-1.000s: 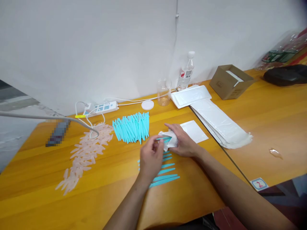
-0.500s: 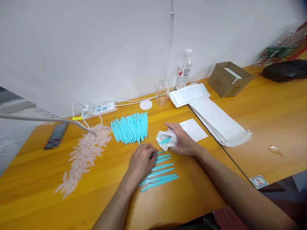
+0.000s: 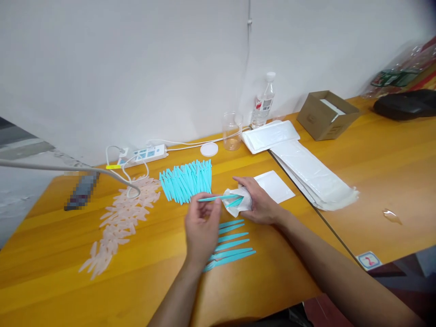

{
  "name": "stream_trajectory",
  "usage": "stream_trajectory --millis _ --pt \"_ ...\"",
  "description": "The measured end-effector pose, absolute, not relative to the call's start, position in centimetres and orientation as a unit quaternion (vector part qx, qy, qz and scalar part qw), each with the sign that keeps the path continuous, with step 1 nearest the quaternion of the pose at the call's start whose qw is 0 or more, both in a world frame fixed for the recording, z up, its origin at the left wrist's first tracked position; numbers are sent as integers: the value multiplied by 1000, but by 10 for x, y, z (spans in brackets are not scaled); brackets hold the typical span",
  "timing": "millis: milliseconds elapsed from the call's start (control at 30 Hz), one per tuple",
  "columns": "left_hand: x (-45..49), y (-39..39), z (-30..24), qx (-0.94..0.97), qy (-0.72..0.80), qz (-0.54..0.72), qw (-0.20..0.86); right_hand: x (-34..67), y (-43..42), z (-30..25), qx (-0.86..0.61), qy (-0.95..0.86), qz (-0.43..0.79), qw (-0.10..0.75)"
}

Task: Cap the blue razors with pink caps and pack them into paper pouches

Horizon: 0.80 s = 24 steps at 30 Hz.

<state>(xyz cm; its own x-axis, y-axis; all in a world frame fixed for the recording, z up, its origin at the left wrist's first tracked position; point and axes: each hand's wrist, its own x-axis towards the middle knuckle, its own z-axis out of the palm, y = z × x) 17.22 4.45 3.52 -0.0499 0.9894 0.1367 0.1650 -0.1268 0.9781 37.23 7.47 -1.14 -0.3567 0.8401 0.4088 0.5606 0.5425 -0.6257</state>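
My right hand [image 3: 260,202] is closed round a small white pouch [image 3: 240,203] held open toward the left, with turquoise tips showing inside it. My left hand [image 3: 200,222] pinches a turquoise plastic stick [image 3: 218,197] whose tip points into the pouch mouth. Just below the hands, several more turquoise sticks [image 3: 231,245] lie in a row on the wooden table [image 3: 153,281]. A larger heap of turquoise sticks [image 3: 185,181] lies behind my left hand.
A spread of pale pink pieces [image 3: 119,218] lies at left, near a power strip [image 3: 143,154] and cable. A flat white sheet [image 3: 274,186], stacked white pouches [image 3: 306,168], a clear cup [image 3: 232,131], a bottle [image 3: 264,102] and a cardboard box [image 3: 327,113] stand behind.
My left hand went down to the row of sticks, picked one up, and has risen back to the pouch mouth with it. My right hand kept the pouch still.
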Motion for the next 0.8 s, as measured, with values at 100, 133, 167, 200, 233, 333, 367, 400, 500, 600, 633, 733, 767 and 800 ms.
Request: stream_trajectory --millis 100,133,167,200,233,333,367,400,500,600,633,733,767,800 --pt "181 42 21 663 501 436 345 373 73 -11 -442 -799 191 360" --pt "175 41 18 679 504 427 321 373 73 -11 -444 -799 191 358" --pt "167 40 17 684 512 422 303 374 73 -10 -444 -800 192 355" --pt "157 39 15 688 522 409 296 374 73 -10 -444 -801 193 353" --pt "147 39 14 700 525 381 299 374 74 -10 -442 -802 194 352" --pt "127 41 12 775 504 237 298 375 76 -11 -438 -801 193 359" --pt "126 43 11 799 494 192 285 374 76 -11 -438 -801 193 361" --pt "128 44 11 816 486 157 268 374 76 -11 -439 -800 194 361" --pt "138 48 12 835 481 107 245 375 75 -11 -444 -797 195 360" --pt "139 49 17 833 469 97 277 376 74 -12 -448 -795 189 362" --pt "134 47 20 829 465 102 292 377 74 -12 -449 -795 188 363" --pt "109 41 32 785 488 166 344 378 75 -13 -448 -794 190 363" --pt "100 39 37 753 504 209 369 378 75 -13 -445 -796 193 363" --pt "92 37 43 713 517 262 395 378 75 -13 -441 -798 195 362"
